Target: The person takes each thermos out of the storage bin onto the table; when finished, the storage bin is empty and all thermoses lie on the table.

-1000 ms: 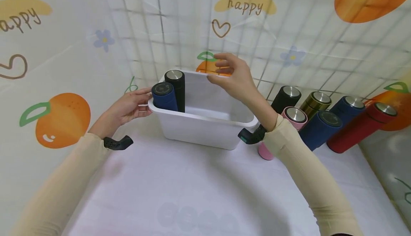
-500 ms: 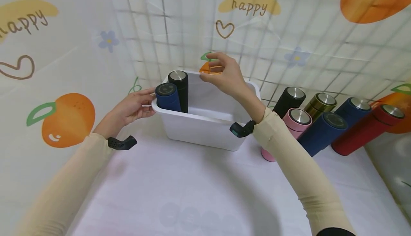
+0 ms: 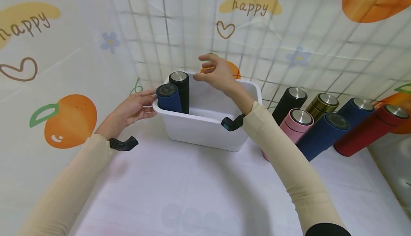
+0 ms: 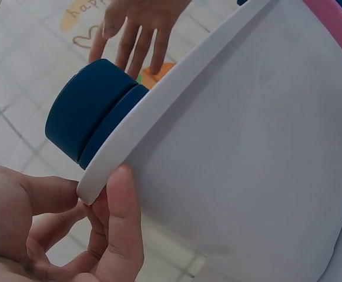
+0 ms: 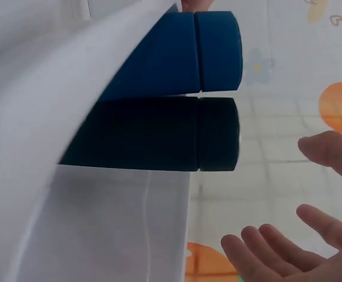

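Note:
A white plastic bin (image 3: 199,132) stands on the white-covered table. At its left end a blue thermos flask (image 3: 169,100) and a black thermos flask (image 3: 183,91) stand upright inside, tops above the rim. My left hand (image 3: 133,108) pinches the rim at that end, thumb and fingers around the lip (image 4: 91,182) in the left wrist view. Over the bin's back edge hovers my right hand (image 3: 218,73), fingers spread and holding nothing. In the right wrist view the right hand (image 5: 318,235) is apart from both flask caps.
To the right of the bin stand more flasks: black (image 3: 290,102), gold (image 3: 322,104), pink (image 3: 296,126), two blue (image 3: 322,134) and red (image 3: 369,130). My right sleeve (image 3: 282,157) partly covers the pink one. A wire grid (image 3: 269,68) behind printed sheeting closes the back.
My right hand has drifted left over the bin, nearer the black flask. The left hand stays at the rim. The head view has shifted slightly.

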Demonstrator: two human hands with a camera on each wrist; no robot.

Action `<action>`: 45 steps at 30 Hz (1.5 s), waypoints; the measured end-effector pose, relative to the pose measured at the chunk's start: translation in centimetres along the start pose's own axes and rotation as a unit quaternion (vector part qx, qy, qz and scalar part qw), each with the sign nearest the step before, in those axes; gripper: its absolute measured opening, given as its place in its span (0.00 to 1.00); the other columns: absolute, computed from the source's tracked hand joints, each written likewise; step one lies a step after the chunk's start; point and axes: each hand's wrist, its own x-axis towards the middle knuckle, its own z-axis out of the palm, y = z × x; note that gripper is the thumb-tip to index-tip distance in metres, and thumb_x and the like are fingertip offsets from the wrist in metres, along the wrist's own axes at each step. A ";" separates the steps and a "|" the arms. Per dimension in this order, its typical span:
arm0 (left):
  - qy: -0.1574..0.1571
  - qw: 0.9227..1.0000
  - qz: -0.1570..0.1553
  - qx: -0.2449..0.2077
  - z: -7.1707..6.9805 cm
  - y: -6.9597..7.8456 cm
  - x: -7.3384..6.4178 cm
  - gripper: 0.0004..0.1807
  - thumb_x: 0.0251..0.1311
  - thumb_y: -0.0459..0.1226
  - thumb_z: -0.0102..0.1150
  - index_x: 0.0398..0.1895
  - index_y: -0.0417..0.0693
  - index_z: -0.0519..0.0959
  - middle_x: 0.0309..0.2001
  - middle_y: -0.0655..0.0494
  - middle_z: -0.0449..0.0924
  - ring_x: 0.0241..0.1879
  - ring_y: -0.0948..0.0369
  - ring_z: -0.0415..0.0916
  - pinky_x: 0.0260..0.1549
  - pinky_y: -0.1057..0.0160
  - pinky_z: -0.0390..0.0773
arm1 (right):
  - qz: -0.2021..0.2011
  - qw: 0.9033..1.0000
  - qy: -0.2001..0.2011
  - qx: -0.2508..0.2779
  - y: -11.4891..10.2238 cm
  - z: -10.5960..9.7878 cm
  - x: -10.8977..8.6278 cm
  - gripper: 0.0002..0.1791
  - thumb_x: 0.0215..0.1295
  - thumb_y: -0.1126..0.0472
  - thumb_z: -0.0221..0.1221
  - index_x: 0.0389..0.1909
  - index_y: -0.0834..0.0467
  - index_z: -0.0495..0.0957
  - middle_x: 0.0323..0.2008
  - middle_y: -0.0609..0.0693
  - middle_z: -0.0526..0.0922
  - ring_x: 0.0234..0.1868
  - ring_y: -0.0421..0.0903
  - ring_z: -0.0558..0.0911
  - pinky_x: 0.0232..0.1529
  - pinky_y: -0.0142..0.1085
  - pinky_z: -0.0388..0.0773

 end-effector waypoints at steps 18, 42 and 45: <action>-0.007 1.000 0.000 -0.013 -0.1 0.1 0.0 0.30 0.77 0.36 0.49 0.79 0.51 0.57 0.46 0.48 0.77 0.35 0.58 0.80 0.34 0.65 0.85 | 0.026 0.998 -0.052 -0.024 0.0 3.3 2.5 0.39 0.54 0.62 0.74 0.69 0.51 0.71 0.62 0.57 0.74 0.60 0.52 0.76 0.51 0.40 0.80; 0.003 1.000 -0.001 0.000 0.1 -0.1 0.0 0.28 0.78 0.37 0.47 0.79 0.53 0.58 0.48 0.48 0.77 0.34 0.58 0.81 0.33 0.65 0.85 | 0.030 0.990 -0.135 0.032 1.7 6.0 4.2 0.41 0.53 0.76 0.68 0.70 0.60 0.68 0.55 0.60 0.78 0.50 0.50 0.77 0.49 0.36 0.77; -0.004 1.000 -0.002 -0.006 0.1 0.0 -0.2 0.30 0.78 0.37 0.47 0.79 0.52 0.56 0.47 0.48 0.77 0.34 0.58 0.81 0.34 0.65 0.85 | 0.040 0.990 -0.130 0.039 1.8 6.4 4.2 0.41 0.54 0.75 0.68 0.71 0.62 0.66 0.54 0.61 0.78 0.49 0.50 0.78 0.46 0.38 0.78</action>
